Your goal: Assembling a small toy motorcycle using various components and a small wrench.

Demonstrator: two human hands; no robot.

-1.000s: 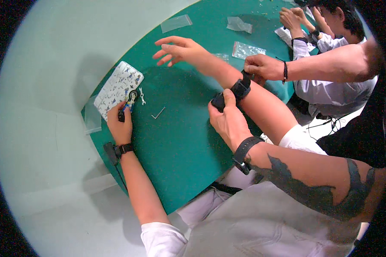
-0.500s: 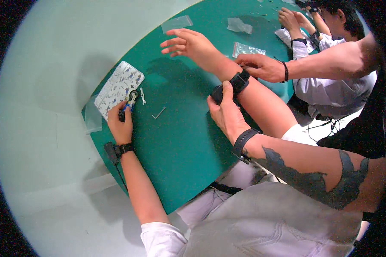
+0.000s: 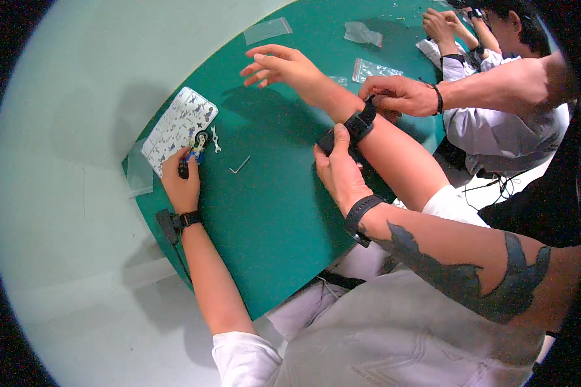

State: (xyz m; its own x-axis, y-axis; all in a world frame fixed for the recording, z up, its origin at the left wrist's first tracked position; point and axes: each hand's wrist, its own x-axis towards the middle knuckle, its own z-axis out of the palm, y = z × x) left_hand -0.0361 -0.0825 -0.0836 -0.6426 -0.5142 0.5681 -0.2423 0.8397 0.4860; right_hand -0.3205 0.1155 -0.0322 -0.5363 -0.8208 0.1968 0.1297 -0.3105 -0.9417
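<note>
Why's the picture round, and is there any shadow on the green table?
Head view: black corners frame it because a fisheye lens makes round pictures; head view: a soft dark shadow lies on the green table near the right hand; head view: the small blue-and-black gadget in the left hand shows little fine detail.

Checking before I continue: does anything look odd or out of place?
Another person's hands are at the black wrist strap behind the right hand: odd, as that hand hovers empty while the left hand holds a small assembly.
</note>
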